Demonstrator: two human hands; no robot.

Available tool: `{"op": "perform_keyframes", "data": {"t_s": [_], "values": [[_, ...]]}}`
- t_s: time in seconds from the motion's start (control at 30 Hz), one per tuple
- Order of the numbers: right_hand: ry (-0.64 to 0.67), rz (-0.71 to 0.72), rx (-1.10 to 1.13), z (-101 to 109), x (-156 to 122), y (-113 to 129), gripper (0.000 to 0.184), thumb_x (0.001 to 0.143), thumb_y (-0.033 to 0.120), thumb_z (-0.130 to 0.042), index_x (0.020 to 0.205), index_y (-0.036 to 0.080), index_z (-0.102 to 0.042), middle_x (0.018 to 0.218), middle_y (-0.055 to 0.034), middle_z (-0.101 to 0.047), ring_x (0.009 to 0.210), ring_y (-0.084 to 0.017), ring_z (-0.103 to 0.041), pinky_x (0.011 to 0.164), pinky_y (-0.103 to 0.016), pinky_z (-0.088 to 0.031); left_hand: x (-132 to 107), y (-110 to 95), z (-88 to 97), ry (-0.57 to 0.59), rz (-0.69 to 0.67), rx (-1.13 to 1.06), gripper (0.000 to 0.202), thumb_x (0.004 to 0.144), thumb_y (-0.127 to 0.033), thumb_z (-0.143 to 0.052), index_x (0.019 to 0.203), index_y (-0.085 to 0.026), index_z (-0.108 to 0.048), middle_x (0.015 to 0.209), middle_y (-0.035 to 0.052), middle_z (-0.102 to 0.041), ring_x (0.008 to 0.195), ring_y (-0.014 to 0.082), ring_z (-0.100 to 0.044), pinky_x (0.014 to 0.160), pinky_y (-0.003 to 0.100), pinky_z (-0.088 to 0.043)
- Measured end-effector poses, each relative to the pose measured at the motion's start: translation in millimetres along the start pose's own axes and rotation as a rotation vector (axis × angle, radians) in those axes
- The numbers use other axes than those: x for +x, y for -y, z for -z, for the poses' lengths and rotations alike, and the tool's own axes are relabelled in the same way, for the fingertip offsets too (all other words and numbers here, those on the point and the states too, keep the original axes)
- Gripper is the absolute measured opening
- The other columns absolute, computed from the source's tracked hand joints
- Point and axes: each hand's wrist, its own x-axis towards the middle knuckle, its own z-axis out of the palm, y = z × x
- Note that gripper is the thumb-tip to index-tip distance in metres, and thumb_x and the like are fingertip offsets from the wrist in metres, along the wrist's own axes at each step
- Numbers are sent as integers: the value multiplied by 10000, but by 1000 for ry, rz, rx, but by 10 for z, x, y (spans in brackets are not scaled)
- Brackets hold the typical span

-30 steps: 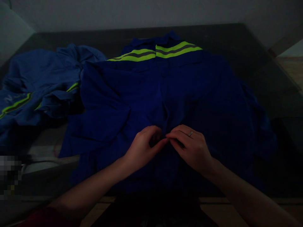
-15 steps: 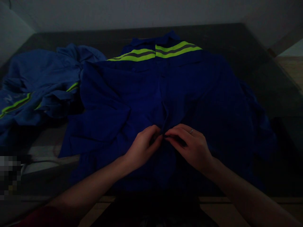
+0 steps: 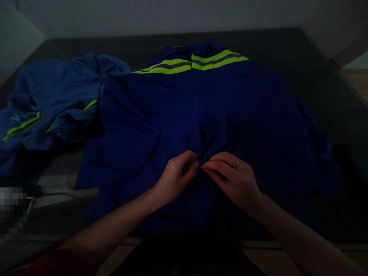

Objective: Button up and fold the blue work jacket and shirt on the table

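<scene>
A dark blue work shirt [image 3: 218, 111] with yellow-green reflective stripes near its collar lies spread out, front up, on a dark table [image 3: 316, 69]. My left hand [image 3: 175, 178] and my right hand [image 3: 232, 180] meet at the middle of the shirt's front placket, low on the garment. Both hands pinch the fabric edges there, fingertips nearly touching. A ring sits on one finger of my right hand. What lies between the fingertips is too dark to make out.
A second blue garment [image 3: 48, 103] with reflective stripes lies crumpled at the left of the table. A pale wall runs along the back. The table's near edge [image 3: 273, 245] shows lighter wood below my forearms. The scene is dim.
My hands stay pinched at the same spot on the placket, with small finger shifts. The view has drifted slightly, so everything sits a little to the right.
</scene>
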Motion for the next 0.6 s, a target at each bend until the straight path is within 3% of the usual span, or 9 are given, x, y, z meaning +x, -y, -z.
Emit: {"op": "perform_keyframes", "data": {"t_s": [0.37,0.6], "values": [[-42,214,-103,71,34,-34,219,896,122,-502,873,195,-707,787,-36,-674,687,-117,-598,621,-240,-491,37,-66,60,90,62,-138,152,872,-273,-492,810,-159,-573,732,-17,-564,699,116,-527,636,206,-417],[-32,248,-41,52,29,-49,164,871,88,-541,887,169,-683,801,-40,-664,713,-122,-599,638,-243,-489,63,-51,79,112,126,-225,173,854,-324,-538,797,-161,-553,681,-36,-511,637,96,-475,581,193,-381]]}}
